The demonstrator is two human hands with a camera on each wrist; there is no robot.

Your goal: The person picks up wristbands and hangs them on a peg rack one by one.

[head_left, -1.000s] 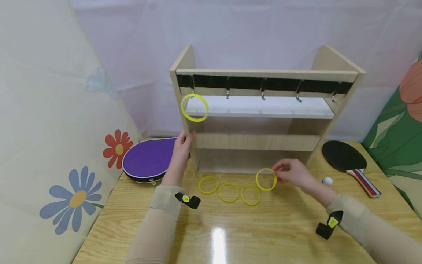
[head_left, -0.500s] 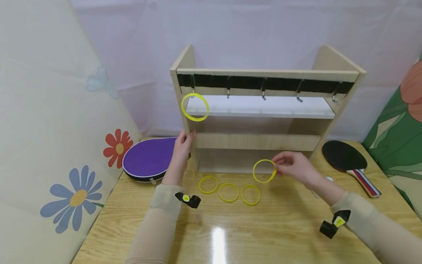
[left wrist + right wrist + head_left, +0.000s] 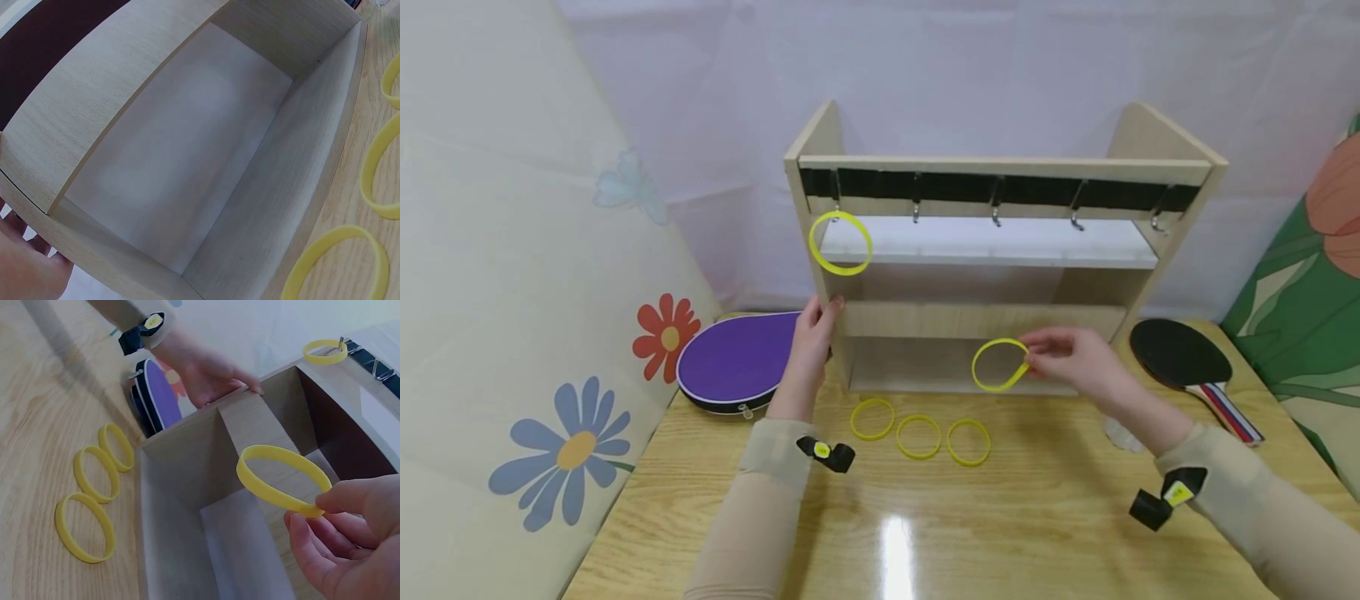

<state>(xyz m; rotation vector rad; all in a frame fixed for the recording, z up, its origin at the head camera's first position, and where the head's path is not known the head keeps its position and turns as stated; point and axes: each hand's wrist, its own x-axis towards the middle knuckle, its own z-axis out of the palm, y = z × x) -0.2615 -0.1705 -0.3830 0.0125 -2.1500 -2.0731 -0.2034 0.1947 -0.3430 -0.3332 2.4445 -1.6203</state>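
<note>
My right hand pinches a yellow wristband by its edge between thumb and fingers, raised in front of the lower part of the wooden shelf. With my left hand I hold the shelf's left side panel, the thumb on its front edge. Another yellow wristband hangs from the leftmost metal hook on the black strip. Three more yellow bands, the left band, middle band and right band, lie flat in a row on the table before the shelf.
Beside the shelf on the left lies a purple paddle case. A black table tennis paddle lies to the right. A whitish object is partly hidden by my right forearm. Several hooks along the strip, such as the middle hook, hold no band.
My right hand has lifted the pinched wristband from near the tabletop up toward the shelf's lower opening. My left hand keeps its place on the side panel.
</note>
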